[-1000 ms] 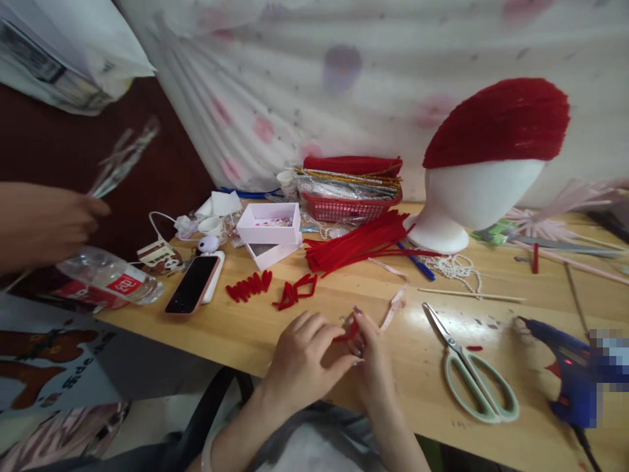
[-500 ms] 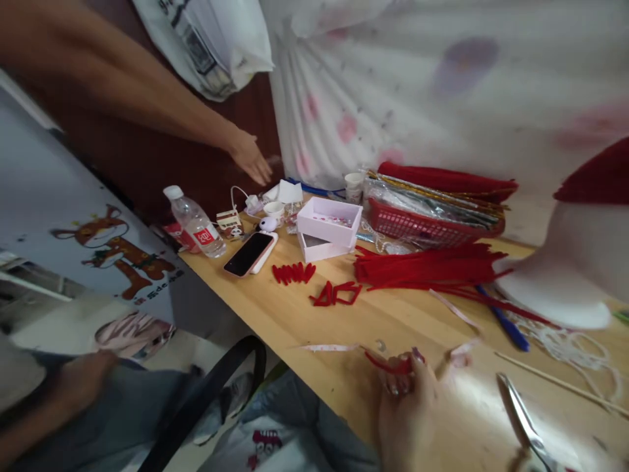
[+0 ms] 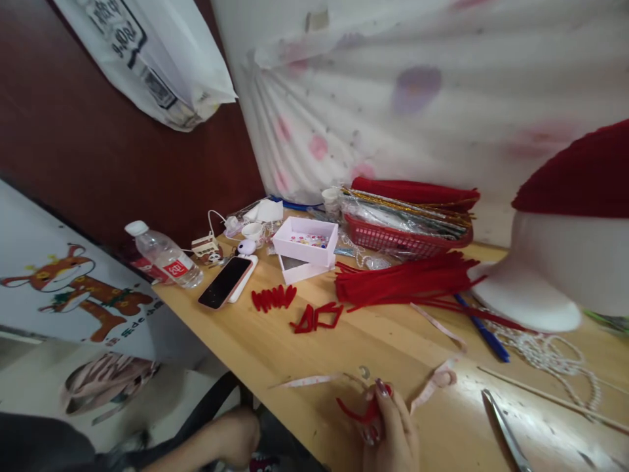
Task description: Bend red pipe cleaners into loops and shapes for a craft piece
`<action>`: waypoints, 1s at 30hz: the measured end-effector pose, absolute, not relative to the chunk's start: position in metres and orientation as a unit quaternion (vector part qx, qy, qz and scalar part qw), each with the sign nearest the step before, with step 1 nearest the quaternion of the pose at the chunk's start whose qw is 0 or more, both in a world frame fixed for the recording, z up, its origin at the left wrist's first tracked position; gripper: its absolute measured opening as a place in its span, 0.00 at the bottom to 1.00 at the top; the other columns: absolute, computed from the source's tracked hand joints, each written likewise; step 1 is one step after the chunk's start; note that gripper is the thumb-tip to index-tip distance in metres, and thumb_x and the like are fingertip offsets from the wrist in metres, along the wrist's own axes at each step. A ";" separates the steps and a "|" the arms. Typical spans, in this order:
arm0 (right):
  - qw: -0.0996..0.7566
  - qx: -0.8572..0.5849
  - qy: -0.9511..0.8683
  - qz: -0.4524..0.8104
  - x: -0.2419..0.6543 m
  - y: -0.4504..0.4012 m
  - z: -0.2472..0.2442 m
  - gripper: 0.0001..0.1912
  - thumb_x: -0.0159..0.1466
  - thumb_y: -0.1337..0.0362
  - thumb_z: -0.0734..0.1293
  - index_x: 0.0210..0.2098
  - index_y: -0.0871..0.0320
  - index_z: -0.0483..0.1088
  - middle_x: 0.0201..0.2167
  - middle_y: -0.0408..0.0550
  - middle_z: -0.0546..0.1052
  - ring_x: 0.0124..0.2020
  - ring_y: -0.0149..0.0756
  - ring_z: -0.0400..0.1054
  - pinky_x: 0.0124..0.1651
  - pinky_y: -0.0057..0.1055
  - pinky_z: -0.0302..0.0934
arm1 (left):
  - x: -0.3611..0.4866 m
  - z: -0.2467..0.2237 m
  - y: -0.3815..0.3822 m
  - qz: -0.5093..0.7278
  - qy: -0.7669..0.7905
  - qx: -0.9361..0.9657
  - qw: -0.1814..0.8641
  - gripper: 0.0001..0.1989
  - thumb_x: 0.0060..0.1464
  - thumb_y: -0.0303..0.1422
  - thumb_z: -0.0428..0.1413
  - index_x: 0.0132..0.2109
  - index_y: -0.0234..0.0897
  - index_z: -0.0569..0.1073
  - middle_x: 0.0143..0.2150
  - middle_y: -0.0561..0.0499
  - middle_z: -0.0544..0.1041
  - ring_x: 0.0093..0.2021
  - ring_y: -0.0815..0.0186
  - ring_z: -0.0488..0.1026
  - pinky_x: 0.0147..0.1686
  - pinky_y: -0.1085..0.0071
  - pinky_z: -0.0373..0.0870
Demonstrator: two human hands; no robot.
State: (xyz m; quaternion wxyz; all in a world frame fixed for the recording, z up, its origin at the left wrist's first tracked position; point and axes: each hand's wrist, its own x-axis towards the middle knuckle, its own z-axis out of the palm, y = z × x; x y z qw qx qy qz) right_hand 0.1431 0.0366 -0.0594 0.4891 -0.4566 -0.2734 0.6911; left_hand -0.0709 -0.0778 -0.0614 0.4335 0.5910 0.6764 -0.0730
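Observation:
At the bottom centre, my left hand [image 3: 390, 429] is closed, its fingertips pinching a bent red fuzzy stem [image 3: 356, 413] whose loose end curves out to the left. My right hand is outside the view. A pale measuring tape [image 3: 432, 383] winds across the table beside my left hand. Silver scissors [image 3: 504, 426] lie to its right. Farther back are short red folded pieces [image 3: 272, 298], two bent red shapes [image 3: 317, 318] and a large bundle of long red stems [image 3: 407, 282].
White boxes [image 3: 307, 242], a phone [image 3: 225, 282] and a water bottle [image 3: 164, 252] stand or lie at the left. Behind is a red basket [image 3: 403, 239]. At the right are a white stand [image 3: 535, 288], beads and a blue pen. Another person's forearm [image 3: 211, 446] shows at lower left.
The view has shifted, and the other person's arm reaching across the upper left is gone from it. My left hand still grips the red stem, now bent differently.

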 end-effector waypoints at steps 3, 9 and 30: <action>0.494 -0.478 -0.262 0.678 0.138 0.033 -0.052 0.13 0.53 0.54 0.75 0.24 0.56 0.73 0.20 0.43 0.71 0.19 0.32 0.63 0.20 0.25 0.56 | -0.062 -0.043 -0.077 -0.105 0.636 0.595 0.480 0.16 0.30 0.15 0.51 0.14 0.36 0.53 0.10 0.61 0.48 0.14 0.73 0.50 0.17 0.73 0.49; 0.499 -0.493 -0.223 0.677 0.124 0.030 -0.029 0.20 0.45 0.49 0.78 0.19 0.57 0.69 0.15 0.37 0.62 0.16 0.25 0.52 0.16 0.21 0.47 | -0.058 0.030 -0.053 -0.005 0.529 0.635 0.563 0.16 0.33 0.15 0.51 0.17 0.36 0.51 0.13 0.62 0.47 0.16 0.74 0.45 0.17 0.74 0.42; 0.389 -0.413 -0.342 0.749 0.111 0.034 -0.026 0.21 0.56 0.47 0.73 0.22 0.57 0.67 0.17 0.38 0.65 0.20 0.28 0.54 0.24 0.26 0.51 | -0.029 0.005 -0.018 0.412 0.565 0.602 0.386 0.06 0.57 0.23 0.55 0.35 0.36 0.75 0.30 0.54 0.69 0.31 0.71 0.66 0.31 0.76 0.61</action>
